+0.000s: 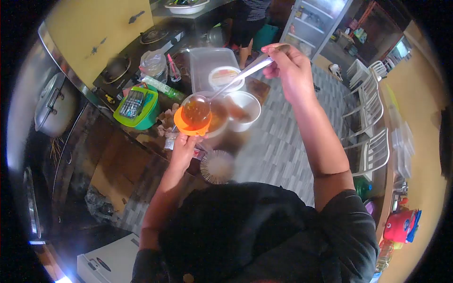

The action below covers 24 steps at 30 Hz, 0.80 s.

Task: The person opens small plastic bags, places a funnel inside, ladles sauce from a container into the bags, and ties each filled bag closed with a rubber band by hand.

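Observation:
My right hand (289,66) is raised and closed around the upper end of a metal ladle (244,74), whose handle slants down to the left. The ladle's bowl, full of brownish liquid (196,111), is over the mouth of an orange plastic vessel (189,128). My left hand (181,150) grips that vessel from below; whether it is a funnel or a cup I cannot tell. Just behind it stands a clear tub (220,123) with brown contents. Beside that is a white bowl (252,109) with brown residue inside.
A lidded white tub (226,78) and a clear plastic container (200,59) stand farther back. A green-lidded box (150,113) carries a dark, buttoned device. Left is a stove (115,70); white chairs (370,113) line the right. Another person (247,28) stands at the back.

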{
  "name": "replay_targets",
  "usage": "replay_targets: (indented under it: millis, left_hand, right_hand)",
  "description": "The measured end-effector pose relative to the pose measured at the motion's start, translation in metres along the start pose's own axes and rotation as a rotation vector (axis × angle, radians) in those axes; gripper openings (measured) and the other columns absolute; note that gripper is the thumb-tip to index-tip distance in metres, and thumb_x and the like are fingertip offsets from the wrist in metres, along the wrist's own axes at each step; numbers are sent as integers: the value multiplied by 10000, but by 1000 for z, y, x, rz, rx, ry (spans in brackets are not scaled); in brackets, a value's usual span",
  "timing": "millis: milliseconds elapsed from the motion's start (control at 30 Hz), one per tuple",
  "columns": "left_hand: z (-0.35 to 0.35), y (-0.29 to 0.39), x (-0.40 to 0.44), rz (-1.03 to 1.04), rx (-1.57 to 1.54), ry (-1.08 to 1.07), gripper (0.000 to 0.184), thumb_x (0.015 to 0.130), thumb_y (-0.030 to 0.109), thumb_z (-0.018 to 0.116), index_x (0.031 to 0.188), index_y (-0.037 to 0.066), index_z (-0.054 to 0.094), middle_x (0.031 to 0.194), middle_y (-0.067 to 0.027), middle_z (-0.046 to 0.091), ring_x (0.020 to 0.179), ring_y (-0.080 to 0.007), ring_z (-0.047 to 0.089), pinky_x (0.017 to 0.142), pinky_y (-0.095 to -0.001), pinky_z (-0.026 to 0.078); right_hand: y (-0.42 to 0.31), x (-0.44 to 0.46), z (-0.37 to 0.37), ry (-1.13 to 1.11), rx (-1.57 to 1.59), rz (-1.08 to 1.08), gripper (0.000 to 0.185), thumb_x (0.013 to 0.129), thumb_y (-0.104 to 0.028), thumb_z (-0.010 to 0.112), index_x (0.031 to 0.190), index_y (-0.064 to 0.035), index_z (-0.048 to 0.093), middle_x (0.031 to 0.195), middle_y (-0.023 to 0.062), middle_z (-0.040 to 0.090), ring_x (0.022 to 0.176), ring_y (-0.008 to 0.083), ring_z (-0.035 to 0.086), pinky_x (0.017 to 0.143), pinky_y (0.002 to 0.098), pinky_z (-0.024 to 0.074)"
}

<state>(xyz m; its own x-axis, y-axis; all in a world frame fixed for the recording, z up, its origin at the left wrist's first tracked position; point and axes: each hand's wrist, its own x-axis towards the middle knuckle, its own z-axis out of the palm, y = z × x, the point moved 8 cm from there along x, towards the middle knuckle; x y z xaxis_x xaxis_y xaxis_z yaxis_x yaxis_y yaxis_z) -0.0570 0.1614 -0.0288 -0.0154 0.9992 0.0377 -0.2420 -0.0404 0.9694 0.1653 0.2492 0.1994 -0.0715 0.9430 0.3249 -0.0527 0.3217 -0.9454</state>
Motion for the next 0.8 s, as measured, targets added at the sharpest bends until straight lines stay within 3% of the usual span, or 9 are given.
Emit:
replay_targets:
  millis: [300,400,500,633,700,800]
  left_hand:
    - [6,26,-4,184,-28,-40,226,888,111,480,1090,12,503,993,-70,602,892,-152,577,834,-289,428]
    - [1,24,-5,203,-11,-30,216,886,109,484,1076,11,514,972,-67,610,898,-148,575,837,-290,425]
    - [-4,17,-4,143,-27,-29,207,882,103,490,1063,8,523,954,-65,615,899,-141,574,840,-285,420]
    - [-3,25,-10,139,-2,-7,204,876,91,497,1060,7,525,951,-60,616,896,-133,571,836,-272,417]
    - [-5,24,-12,109,-10,18,204,875,88,497,1061,7,525,955,-60,616,897,-132,570,833,-269,417]
    - [-10,27,-14,130,44,9,206,875,87,497,1063,8,524,965,-61,614,904,-132,567,827,-268,419]
  right_hand:
    - [-44,-44,26,-122,-51,-207,135,853,-106,525,910,-3,593,770,58,600,595,93,562,524,207,453]
    - [-62,-59,37,-259,-105,-385,118,845,-67,523,906,9,590,791,80,613,613,106,577,539,211,459]
    - [-89,-84,57,-454,-465,-891,116,837,-16,501,902,39,581,790,111,615,625,116,585,566,220,469]
    - [-79,-73,46,-355,-403,-652,118,842,-42,514,900,36,581,796,97,610,610,118,580,555,225,466]
    - [-59,-50,23,-90,-19,-336,138,850,-86,520,907,23,582,804,80,601,598,118,567,548,229,458]
    - [-28,-19,0,39,129,-173,163,859,-132,520,927,3,580,808,68,596,596,115,555,547,234,454]
